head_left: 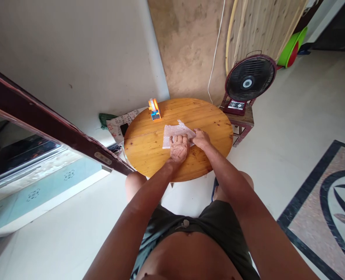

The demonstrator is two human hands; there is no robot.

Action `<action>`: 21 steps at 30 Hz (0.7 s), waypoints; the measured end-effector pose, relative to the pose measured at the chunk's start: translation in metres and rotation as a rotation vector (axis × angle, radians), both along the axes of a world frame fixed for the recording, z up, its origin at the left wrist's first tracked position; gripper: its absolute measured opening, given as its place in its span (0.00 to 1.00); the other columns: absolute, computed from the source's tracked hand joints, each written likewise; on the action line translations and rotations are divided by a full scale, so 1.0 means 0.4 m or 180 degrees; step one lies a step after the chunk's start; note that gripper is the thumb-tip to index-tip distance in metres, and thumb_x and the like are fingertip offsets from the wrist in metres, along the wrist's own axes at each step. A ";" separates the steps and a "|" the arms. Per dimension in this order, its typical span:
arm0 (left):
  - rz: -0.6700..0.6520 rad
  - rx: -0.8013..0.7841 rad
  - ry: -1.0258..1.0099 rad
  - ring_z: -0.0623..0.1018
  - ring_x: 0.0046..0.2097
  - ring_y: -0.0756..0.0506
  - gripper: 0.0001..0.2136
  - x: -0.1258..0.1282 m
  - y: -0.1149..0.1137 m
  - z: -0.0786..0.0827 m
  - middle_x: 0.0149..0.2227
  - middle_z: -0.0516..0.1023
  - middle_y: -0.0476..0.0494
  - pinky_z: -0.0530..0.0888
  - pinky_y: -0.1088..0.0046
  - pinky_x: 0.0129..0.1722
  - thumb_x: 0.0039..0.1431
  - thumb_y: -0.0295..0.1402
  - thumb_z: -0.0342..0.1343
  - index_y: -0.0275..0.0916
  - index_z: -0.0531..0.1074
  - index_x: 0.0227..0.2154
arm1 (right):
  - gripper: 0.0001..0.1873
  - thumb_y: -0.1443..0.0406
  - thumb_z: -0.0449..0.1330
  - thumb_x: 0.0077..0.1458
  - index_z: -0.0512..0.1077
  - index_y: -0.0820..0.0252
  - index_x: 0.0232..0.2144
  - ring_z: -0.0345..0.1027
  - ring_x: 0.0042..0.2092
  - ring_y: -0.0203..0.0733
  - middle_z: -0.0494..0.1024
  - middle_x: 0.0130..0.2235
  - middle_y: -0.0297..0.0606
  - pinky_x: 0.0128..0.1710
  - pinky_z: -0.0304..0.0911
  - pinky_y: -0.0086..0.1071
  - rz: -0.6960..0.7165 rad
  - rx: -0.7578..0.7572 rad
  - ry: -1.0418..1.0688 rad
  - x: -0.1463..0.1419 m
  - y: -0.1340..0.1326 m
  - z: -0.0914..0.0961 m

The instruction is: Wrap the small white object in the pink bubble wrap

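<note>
A sheet of white bubble wrap (172, 131) lies on a round wooden table (213, 120) in front of me. My left hand (179, 148) rests palm down on the near edge of the sheet, its fingers laid flat and close together. My right hand (201, 139) is closed in a pinch on the sheet's right edge, where a corner is folded up. An orange and blue tape dispenser (154, 109) stands at the far left side of the table, apart from both hands.
A dark floor fan (249, 81) sits on a small wooden stool (242, 120) right of the table. Newspaper (122, 123) and a green cloth (104, 118) lie on the floor by the wall. A dark wooden frame (44, 120) leans at left.
</note>
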State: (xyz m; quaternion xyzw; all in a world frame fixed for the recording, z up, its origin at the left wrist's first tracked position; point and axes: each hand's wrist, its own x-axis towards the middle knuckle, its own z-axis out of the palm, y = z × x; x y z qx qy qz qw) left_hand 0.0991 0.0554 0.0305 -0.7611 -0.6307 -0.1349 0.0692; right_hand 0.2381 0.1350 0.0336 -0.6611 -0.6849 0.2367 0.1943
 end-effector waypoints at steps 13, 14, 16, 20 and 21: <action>0.0187 0.0020 0.0062 0.70 0.57 0.33 0.21 0.026 0.013 -0.009 0.53 0.73 0.31 0.57 0.44 0.67 0.70 0.30 0.43 0.37 0.65 0.63 | 0.12 0.59 0.68 0.50 0.81 0.61 0.35 0.78 0.42 0.49 0.84 0.39 0.48 0.36 0.65 0.31 0.0043 -0.0109 -0.0272 -0.009 0.008 0.006; 0.0206 0.0039 0.0065 0.70 0.57 0.33 0.21 0.027 0.015 -0.010 0.53 0.74 0.31 0.57 0.44 0.66 0.70 0.30 0.42 0.37 0.65 0.63 | 0.12 0.60 0.68 0.49 0.81 0.61 0.35 0.78 0.42 0.49 0.83 0.38 0.49 0.37 0.66 0.31 0.0056 -0.0094 -0.0311 -0.010 0.008 0.007; 0.0244 0.0069 0.0052 0.71 0.57 0.33 0.21 0.029 0.017 -0.012 0.53 0.74 0.30 0.58 0.45 0.66 0.70 0.30 0.41 0.37 0.64 0.63 | 0.11 0.61 0.68 0.49 0.81 0.61 0.34 0.78 0.43 0.49 0.83 0.38 0.49 0.37 0.66 0.31 0.0085 -0.0088 -0.0344 -0.011 0.007 0.007; 0.0214 0.0041 -0.0064 0.71 0.58 0.33 0.23 0.022 0.014 -0.004 0.55 0.74 0.30 0.58 0.48 0.66 0.69 0.34 0.45 0.35 0.62 0.65 | 0.07 0.64 0.70 0.46 0.78 0.59 0.30 0.76 0.38 0.43 0.82 0.32 0.42 0.32 0.65 0.27 -0.0005 -0.0205 0.0014 -0.009 -0.001 0.004; 0.0173 0.0046 -0.0114 0.70 0.58 0.34 0.24 0.017 0.013 0.000 0.56 0.73 0.29 0.58 0.49 0.66 0.69 0.35 0.47 0.34 0.61 0.65 | 0.07 0.65 0.70 0.46 0.77 0.59 0.30 0.75 0.35 0.41 0.81 0.30 0.40 0.30 0.64 0.26 -0.0052 -0.0270 0.0238 -0.009 -0.003 0.003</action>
